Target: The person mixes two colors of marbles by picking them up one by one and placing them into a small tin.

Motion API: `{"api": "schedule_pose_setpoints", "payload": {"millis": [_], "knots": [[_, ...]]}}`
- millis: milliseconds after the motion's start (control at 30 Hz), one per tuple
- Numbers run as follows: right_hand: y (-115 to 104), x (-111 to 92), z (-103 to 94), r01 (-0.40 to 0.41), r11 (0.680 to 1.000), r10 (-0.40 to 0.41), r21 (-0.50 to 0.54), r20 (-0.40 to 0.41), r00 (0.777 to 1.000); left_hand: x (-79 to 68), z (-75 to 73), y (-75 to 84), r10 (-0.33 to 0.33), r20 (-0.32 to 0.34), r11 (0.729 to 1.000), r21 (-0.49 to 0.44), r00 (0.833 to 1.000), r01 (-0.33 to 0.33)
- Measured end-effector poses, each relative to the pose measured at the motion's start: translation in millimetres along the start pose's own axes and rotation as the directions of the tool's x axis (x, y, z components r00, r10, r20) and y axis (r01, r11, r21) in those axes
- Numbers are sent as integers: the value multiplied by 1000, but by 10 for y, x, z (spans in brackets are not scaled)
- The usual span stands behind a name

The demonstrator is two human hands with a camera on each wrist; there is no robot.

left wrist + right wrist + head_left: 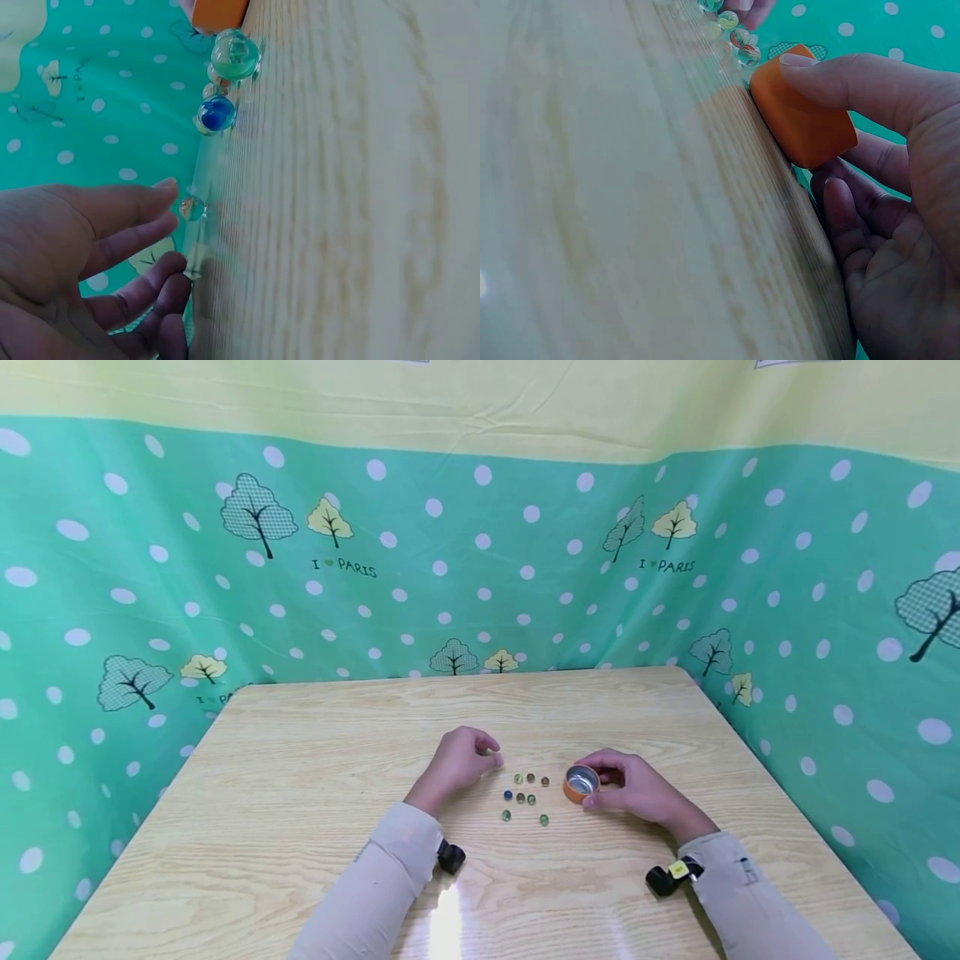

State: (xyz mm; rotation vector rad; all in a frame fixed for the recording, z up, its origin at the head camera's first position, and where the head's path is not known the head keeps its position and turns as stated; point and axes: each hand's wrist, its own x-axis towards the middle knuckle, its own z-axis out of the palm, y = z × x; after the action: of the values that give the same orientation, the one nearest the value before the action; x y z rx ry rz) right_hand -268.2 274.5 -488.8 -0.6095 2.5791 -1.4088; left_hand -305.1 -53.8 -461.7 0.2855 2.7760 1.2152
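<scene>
Several glass marbles (521, 798) lie loosely grouped on the wooden table, mostly clear or greenish. One blue marble (507, 795) is among them, also large in the left wrist view (217, 114). My left hand (462, 760) is just left of the group, fingers loosely bent and holding nothing visible. In the left wrist view, a clear marble (193, 208) appears just beyond its fingertips. Right of the marbles, my right hand (636, 789) grips a small round orange cup (576, 792) between thumb and fingers. Its silvery inside faces up, and no marble shows in it.
The light wooden table (300, 793) reaches back to a green polka-dot cloth (510, 593), which also hangs along both sides. Each wrist wears a small black camera, one at the left (451, 857) and one at the right (662, 881).
</scene>
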Motion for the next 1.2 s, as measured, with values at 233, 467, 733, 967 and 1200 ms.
{"api": "schedule_pose_setpoints", "payload": {"millis": [233, 467, 733, 967, 1200], "knots": [[5, 5, -7, -1, 1000, 1, 9, 2, 1000, -20, 22, 51, -1, 28, 1000, 1, 1000, 1], [12, 6, 3, 3, 1000, -3, 14, 8, 1000, -25, 55, 58, -18, 30, 999, 38, 999, 17], [10, 6, 3, 7, 1000, -8, 29, 16, 1000, -22, 56, 57, -2, 29, 999, 43, 1000, 0], [-10, 5, 3, 4, 999, -5, 32, 17, 1000, 2, 66, 44, -15, 17, 998, 59, 1000, 14], [0, 0, 2, 8, 1000, -8, 29, 15, 1000, -10, 64, 60, -24, 16, 998, 53, 1000, 23]]}}
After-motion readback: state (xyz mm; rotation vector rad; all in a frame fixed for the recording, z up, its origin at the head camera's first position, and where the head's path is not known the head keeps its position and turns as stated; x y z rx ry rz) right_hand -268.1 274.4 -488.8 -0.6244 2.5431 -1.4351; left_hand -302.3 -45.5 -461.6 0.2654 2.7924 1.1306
